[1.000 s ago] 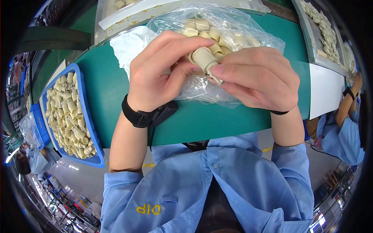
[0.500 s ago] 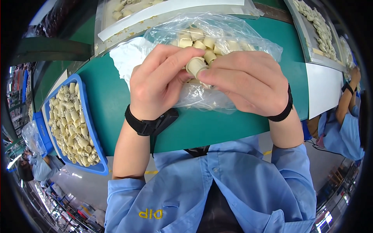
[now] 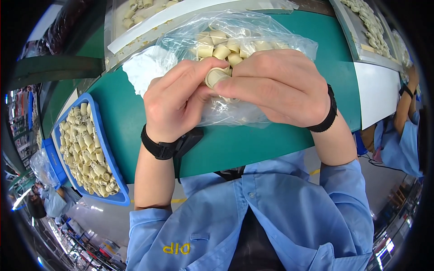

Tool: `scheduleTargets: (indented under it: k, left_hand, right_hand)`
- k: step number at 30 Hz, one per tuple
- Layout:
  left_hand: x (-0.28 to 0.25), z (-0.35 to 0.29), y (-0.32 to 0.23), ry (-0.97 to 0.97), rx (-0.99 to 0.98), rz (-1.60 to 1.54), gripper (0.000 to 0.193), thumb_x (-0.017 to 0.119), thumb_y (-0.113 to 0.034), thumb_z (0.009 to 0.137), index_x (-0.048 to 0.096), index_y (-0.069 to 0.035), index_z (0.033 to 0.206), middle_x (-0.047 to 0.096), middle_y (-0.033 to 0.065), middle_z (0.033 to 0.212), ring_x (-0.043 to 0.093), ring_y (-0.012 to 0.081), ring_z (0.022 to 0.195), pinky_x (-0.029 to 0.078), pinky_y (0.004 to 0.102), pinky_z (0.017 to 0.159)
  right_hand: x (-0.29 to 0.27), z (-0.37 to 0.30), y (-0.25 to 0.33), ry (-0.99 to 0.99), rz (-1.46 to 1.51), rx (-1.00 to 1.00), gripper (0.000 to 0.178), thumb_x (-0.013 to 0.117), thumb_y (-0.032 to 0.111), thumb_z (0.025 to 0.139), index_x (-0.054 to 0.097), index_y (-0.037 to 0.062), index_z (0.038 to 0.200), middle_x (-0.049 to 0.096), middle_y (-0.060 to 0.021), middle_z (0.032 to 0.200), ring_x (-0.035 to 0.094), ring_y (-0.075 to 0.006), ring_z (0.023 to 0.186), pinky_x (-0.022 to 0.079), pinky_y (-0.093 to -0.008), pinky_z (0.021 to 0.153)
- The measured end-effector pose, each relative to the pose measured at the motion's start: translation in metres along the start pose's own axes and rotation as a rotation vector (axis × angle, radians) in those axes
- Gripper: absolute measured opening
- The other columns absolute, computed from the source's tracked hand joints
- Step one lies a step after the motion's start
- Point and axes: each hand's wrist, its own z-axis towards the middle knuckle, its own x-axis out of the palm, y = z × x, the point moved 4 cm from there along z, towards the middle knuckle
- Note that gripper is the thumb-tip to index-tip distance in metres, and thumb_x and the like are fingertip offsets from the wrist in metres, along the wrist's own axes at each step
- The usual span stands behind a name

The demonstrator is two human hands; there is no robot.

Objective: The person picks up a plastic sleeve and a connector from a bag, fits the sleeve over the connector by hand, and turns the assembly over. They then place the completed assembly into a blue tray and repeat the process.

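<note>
Between my two hands is a cream-coloured plastic cap [image 3: 216, 77], short and round with a flared rim. My left hand [image 3: 176, 97] pinches it from the left, thumb and forefinger on its side. The fingers of my right hand [image 3: 282, 86] close on it from the right, the thumb pressed against its face. Whatever lies on its underside is hidden by my fingers. Just beyond my hands a clear plastic bag [image 3: 289, 34] lies spread on the green table [image 3: 226, 151], with loose cream caps [image 3: 221, 51] in it.
To the left stands a blue tray [image 3: 118, 198] heaped with cream parts, some with clear pieces attached. White crumpled plastic [image 3: 142, 72] lies left of the bag. Metal-edged trays [image 3: 131, 43] with more parts border the far side. A co-worker's arm [image 3: 404, 106] shows at far right.
Both hands have shifted slightly left with the cap, which has turned so its round end shows more toward me. The whole view has shifted a little.
</note>
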Motion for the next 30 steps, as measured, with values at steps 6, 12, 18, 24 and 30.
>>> scheduleTargets:
  k: [6,12,18,24,30]
  left_hand:
    - [0.0033,-0.0016,0.0021,0.037,0.041,-0.029,0.036,0.07,0.004,0.072,0.069,-0.006,0.107,0.064,0.0085,0.082,0.062,0.0223,0.064,0.049,0.0293,0.055]
    - [0.0031,0.0004,0.0019,0.024,0.053,-0.017,0.037,0.07,0.004,0.073,0.069,-0.006,0.108,0.064,0.0087,0.083,0.062,0.0222,0.065,0.05,0.0293,0.055]
    - [0.0003,0.0032,0.0001,0.003,0.056,-0.037,0.04,0.073,0.005,0.069,0.071,-0.006,0.108,0.065,0.0089,0.085,0.061,0.0202,0.062,0.049,0.0275,0.053]
    - [0.0,-0.0009,-0.0058,-0.084,-0.028,-0.017,0.04,0.074,0.007,0.067,0.071,-0.005,0.105,0.067,0.0083,0.087,0.06,0.0152,0.058,0.048,0.0242,0.05]
    - [-0.0001,-0.0016,-0.0021,-0.085,0.076,0.07,0.035,0.074,0.008,0.068,0.071,-0.003,0.102,0.068,0.0079,0.088,0.061,0.0117,0.059,0.048,0.0224,0.049]
  right_hand:
    - [0.0005,-0.003,0.0,0.046,0.043,-0.012,0.03,0.068,0.0,0.068,0.071,0.0003,0.098,0.064,-0.01,0.083,0.063,-0.0221,0.066,0.05,-0.0303,0.053]
    - [-0.0014,-0.0019,-0.0045,0.088,0.083,0.009,0.03,0.067,0.001,0.069,0.071,0.0003,0.099,0.064,-0.0099,0.083,0.063,-0.0219,0.066,0.05,-0.03,0.054]
    - [-0.0007,-0.0009,-0.0029,0.009,0.034,-0.029,0.031,0.068,0.001,0.068,0.071,0.0016,0.099,0.064,-0.0092,0.083,0.064,-0.0225,0.067,0.051,-0.0301,0.055]
    - [0.0022,-0.0015,0.0026,0.006,0.017,0.018,0.032,0.069,0.0,0.067,0.071,0.0031,0.098,0.065,-0.0088,0.084,0.064,-0.0227,0.069,0.052,-0.0302,0.057]
    - [0.002,-0.0002,0.0012,0.009,0.01,0.04,0.032,0.069,-0.001,0.066,0.072,0.0042,0.098,0.066,-0.0087,0.085,0.065,-0.0224,0.071,0.052,-0.03,0.059]
